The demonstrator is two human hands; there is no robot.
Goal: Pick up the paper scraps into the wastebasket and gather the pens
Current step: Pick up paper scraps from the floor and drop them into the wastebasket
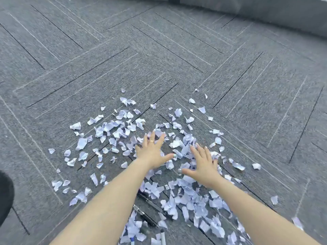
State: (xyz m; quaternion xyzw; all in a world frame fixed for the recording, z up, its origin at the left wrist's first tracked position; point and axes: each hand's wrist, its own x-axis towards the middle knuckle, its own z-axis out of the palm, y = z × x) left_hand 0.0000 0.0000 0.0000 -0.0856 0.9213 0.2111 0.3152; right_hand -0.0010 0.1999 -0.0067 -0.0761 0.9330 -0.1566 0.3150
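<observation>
Several white paper scraps [113, 129] lie scattered over the grey carpet, thickest in the middle and near me. My left hand [152, 151] is spread flat, fingers straight, resting on the scraps at the centre; it wears a ring. My right hand [203, 165] is also spread flat on the scraps just to the right. Neither hand holds anything. Black pens [146, 216] lie between my forearms, partly buried under scraps. A grey pen [162, 236] and a blue-tipped pen [132, 240] show at the bottom edge. No wastebasket is in view.
Grey carpet tiles [159, 59] with a herringbone line pattern stretch all around. A dark rounded object [5, 197] sits at the left edge. A grey wall or panel [283, 13] runs along the top right.
</observation>
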